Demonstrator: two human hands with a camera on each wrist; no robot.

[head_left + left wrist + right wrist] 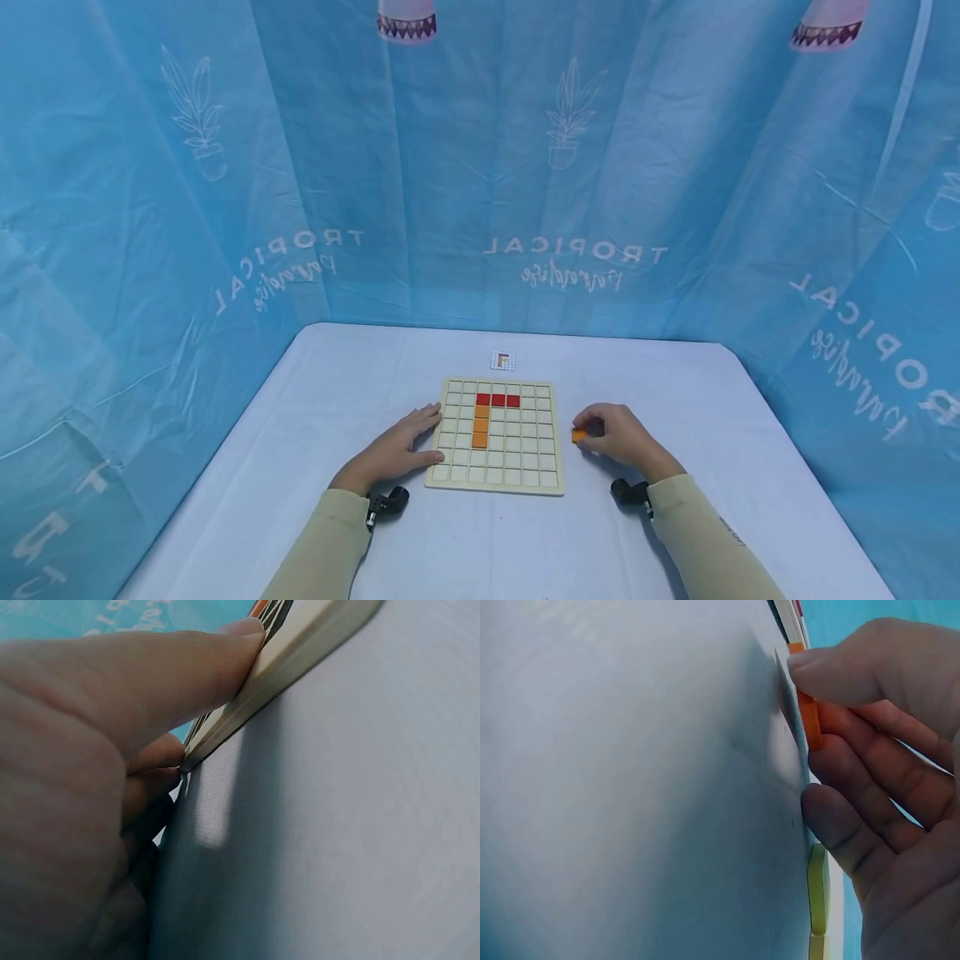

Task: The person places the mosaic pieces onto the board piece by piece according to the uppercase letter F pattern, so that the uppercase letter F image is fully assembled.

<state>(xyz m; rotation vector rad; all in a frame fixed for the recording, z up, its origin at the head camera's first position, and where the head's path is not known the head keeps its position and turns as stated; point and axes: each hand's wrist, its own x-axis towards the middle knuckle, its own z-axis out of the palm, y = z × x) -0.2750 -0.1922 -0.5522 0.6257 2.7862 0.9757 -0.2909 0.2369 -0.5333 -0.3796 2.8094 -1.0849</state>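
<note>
Head: red squares (497, 400) on board (450, 479) | right wrist: yellow-green pieces (817, 889)

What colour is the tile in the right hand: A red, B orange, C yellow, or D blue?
B: the right hand pinches an orange tile just right of the board, matching the orange column already laid there; the right wrist view shows the same orange piece between thumb and fingers.

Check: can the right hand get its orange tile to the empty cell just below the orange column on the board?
Probably yes. The right hand pinches the orange tile just off the grid board and nothing lies between. The left hand only rests on the far edge.
</note>
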